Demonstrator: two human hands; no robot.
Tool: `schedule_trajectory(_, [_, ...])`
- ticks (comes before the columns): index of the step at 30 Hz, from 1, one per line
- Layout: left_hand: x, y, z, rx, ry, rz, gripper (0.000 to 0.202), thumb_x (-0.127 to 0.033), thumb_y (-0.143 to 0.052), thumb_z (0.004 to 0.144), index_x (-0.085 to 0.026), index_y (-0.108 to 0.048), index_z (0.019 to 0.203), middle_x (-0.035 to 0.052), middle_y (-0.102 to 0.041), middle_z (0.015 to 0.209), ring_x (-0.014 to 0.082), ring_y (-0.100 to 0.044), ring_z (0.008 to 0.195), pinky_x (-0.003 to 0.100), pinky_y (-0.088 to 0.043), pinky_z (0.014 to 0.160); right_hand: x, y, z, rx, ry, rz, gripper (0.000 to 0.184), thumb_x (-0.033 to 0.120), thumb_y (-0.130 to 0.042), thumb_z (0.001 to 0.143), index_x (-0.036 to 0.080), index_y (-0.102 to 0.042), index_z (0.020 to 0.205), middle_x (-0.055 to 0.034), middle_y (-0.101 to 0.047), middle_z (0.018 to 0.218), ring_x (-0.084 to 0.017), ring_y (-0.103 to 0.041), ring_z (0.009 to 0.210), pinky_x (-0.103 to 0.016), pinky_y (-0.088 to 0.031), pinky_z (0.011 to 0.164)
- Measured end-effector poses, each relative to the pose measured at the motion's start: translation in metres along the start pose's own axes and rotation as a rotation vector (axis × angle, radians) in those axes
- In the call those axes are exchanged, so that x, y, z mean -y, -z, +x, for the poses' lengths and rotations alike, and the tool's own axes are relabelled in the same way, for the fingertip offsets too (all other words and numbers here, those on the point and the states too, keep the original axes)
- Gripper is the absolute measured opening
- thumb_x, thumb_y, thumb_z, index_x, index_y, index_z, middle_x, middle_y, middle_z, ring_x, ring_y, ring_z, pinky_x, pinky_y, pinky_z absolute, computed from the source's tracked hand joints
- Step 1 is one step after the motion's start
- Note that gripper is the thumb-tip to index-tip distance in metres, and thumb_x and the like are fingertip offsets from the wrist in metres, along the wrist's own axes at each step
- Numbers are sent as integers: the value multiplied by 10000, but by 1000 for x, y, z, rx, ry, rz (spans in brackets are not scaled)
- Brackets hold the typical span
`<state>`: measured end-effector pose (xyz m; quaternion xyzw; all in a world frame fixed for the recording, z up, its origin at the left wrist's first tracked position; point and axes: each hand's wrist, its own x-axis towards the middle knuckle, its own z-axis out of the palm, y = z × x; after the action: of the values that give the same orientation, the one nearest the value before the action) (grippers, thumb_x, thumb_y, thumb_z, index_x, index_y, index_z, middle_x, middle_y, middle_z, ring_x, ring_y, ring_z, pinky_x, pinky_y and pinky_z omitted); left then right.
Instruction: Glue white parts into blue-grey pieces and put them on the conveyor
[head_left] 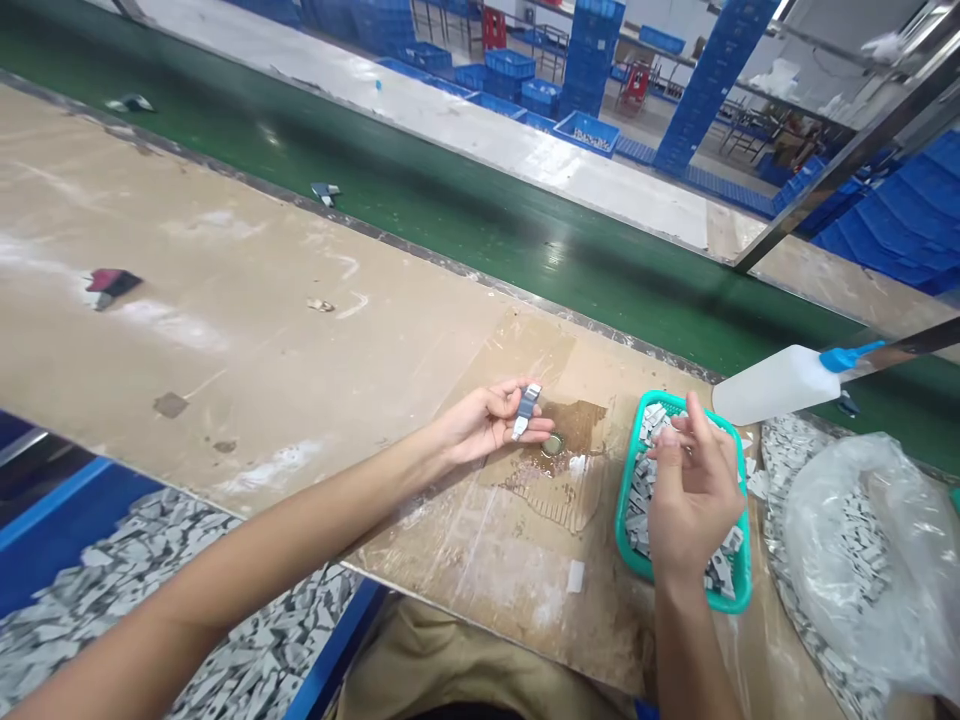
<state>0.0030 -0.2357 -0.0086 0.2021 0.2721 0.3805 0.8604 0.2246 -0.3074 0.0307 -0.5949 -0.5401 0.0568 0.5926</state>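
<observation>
Grey and white, a small piece (pixel 527 405) is pinched between the thumb and fingers of the left hand (pixel 491 420), which rests palm up, low over the worktop (pixel 405 330). Held out at the fingertips, most of the piece is left uncovered, probably so that it can be seen and reached from the other side. The right hand (pixel 694 495) hangs over the green basket (pixel 624 520), thumb and fingers bent close together; I cannot tell whether anything is between them.

Just beside the left fingertips, a small disc (pixel 553 445) lies on a stained patch; whether it is loose or set in, I can't make out. The basket, full of pale parts, stands towards the worktop's right end, presumably for easy reach. Beyond it, by the far edge, is a white bottle (pixel 776 385) with a blue nozzle, upright or leaning being unclear. Right of the basket, a clear bag (pixel 911 560) with more parts runs towards the picture's edge, its folds blurring the contents.

Past the far edge runs a green belt (pixel 450 230). Below the near edge, a blue bin (pixel 315 680) of parts is cut off and partly hidden by the left forearm.
</observation>
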Motion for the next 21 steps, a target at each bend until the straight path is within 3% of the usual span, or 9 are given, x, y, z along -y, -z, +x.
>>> schedule_trajectory(4, [-6,0,12,-59,-42,149,317,-21,-556,759,-123,-550,1059,103,-687,854,249,-752,813,387,-609,838,3,3,2,-244,35,-46,352,257,-612,939,231,-663,1286,-44,-568,918,-132,-593,655,-322,-543,620])
schedule_trajectory(7, [-32,-3,50,-296,-235,637,239,-141,-571,838,-137,-597,1075,108,-701,940,240,-741,882,378,-589,862,6,5,-1,-340,208,-133,337,181,-602,924,213,-673,1252,-60,-595,880,-167,-598,703,-324,-533,611])
schedule_trajectory(9, [-61,-8,87,-461,-377,962,214,-205,-578,865,-143,-626,1065,96,-698,933,245,-728,898,382,-575,852,7,4,-6,-284,353,-163,374,107,-588,901,233,-660,1246,-55,-619,872,-178,-609,754,-316,-538,648])
schedule_trajectory(11, [-91,-16,126,-542,-454,1097,237,-172,-582,853,-143,-636,1081,97,-691,962,266,-704,981,407,-532,921,8,0,-11,-195,456,-152,443,62,-556,888,259,-623,1279,-39,-617,871,-166,-614,752,-298,-545,671])
schedule_trajectory(13, [-116,-27,158,-600,-500,1203,265,-124,-619,805,-107,-645,1069,140,-690,1022,325,-638,1134,456,-450,1026,9,-5,-13,-112,453,-85,498,49,-503,889,291,-585,1317,-37,-598,863,-163,-617,724,-283,-549,654])
schedule_trajectory(15, [-127,-40,181,-646,-531,1293,333,-104,-659,761,-50,-636,1088,233,-652,1163,419,-476,1321,540,-328,1109,9,-8,-13,-72,387,-17,517,61,-466,892,321,-562,1330,-48,-588,860,-178,-630,706,-288,-554,621])
schedule_trajectory(18, [-116,-66,207,-634,-568,1382,532,-153,-689,764,8,-546,1250,339,-452,1431,505,-139,1472,656,-148,1137,8,-10,-10,-112,317,23,493,92,-443,895,334,-554,1309,-55,-585,849,-198,-651,681,-299,-558,566])
schedule_trajectory(19, [-104,-77,215,-585,-571,1404,581,-187,-692,782,11,-512,1298,345,-407,1471,506,-120,1478,660,-137,1139,8,-10,-10,-120,301,29,489,94,-441,894,337,-551,1304,-52,-588,848,-199,-657,681,-300,-563,566])
schedule_trajectory(21, [-72,-104,227,-403,-554,1437,629,-277,-691,822,-10,-486,1353,326,-431,1471,465,-285,1447,594,-229,1149,5,-9,-11,-124,288,49,474,94,-449,886,326,-557,1285,-48,-598,846,-194,-663,688,-300,-575,590])
